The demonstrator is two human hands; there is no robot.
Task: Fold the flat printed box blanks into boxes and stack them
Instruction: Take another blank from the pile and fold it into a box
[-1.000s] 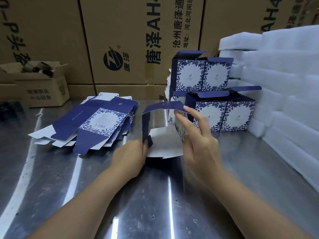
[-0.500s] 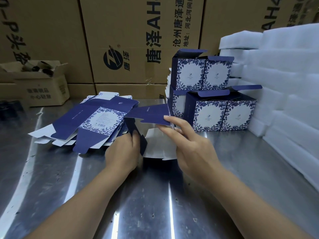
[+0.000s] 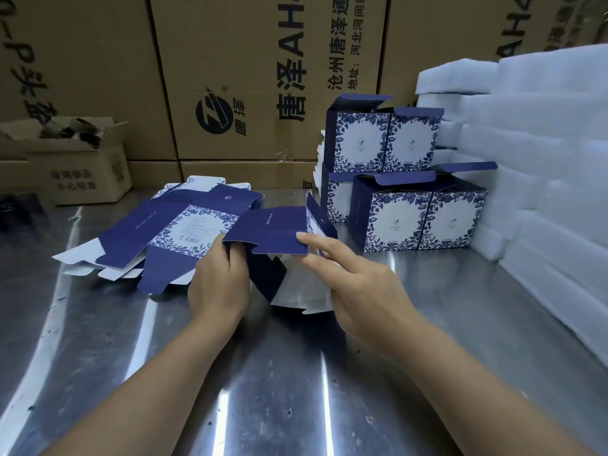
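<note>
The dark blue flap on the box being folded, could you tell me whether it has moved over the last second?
Yes. The dark blue flap has swung down and leftward toward the pile of flat blanks, from upright to nearly level, with both hands on the box.

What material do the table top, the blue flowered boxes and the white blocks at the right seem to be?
Table top: likely stainless steel, with streaky mirror-like reflections.
Folded boxes: thin printed card; the blank being folded shows a white inside face.
White blocks: probably soft foam, matte with rounded edges.
</note>
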